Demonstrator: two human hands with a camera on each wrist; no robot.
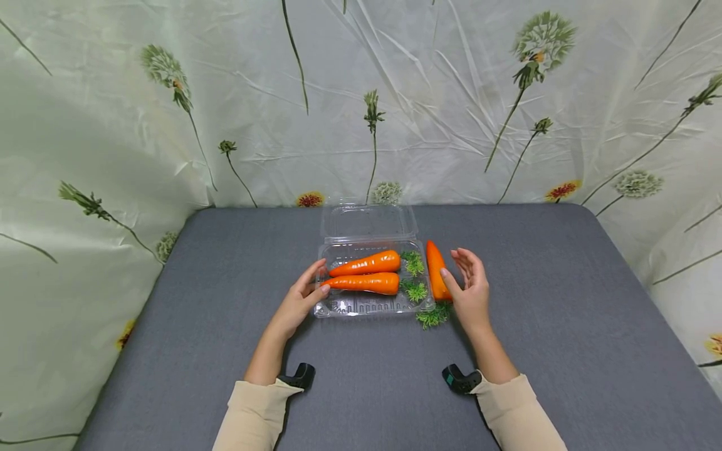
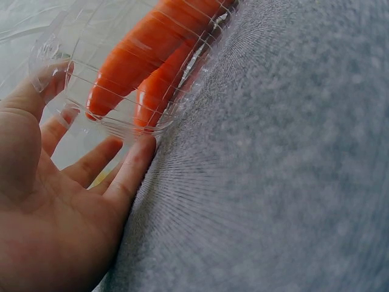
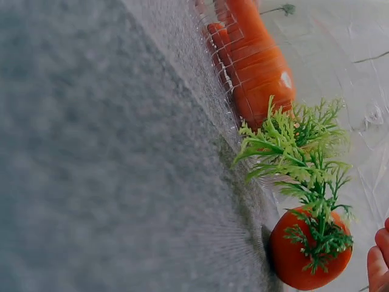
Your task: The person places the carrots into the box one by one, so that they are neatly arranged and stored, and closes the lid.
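Observation:
Two orange carrots (image 1: 366, 283) with green leafy tops (image 1: 416, 292) lie side by side in a clear plastic clamshell box (image 1: 361, 307), its lid (image 1: 369, 221) folded back. At the box's left end is my left hand (image 1: 298, 305), thumb over the near rim and fingers extended along the end wall. A third carrot (image 1: 435, 269) lies on the table just right of the box, its leafy top (image 3: 316, 237) toward me. My right hand (image 1: 472, 297) is beside that carrot, thumb overlapping its side in the head view, the loosely bent fingers apart from it.
The grey cloth-covered table (image 1: 197, 351) runs back to a pale curtain (image 1: 248, 100) printed with dandelions. The box lid lies near the table's far edge. Each wrist wears a black camera mount (image 1: 459, 379).

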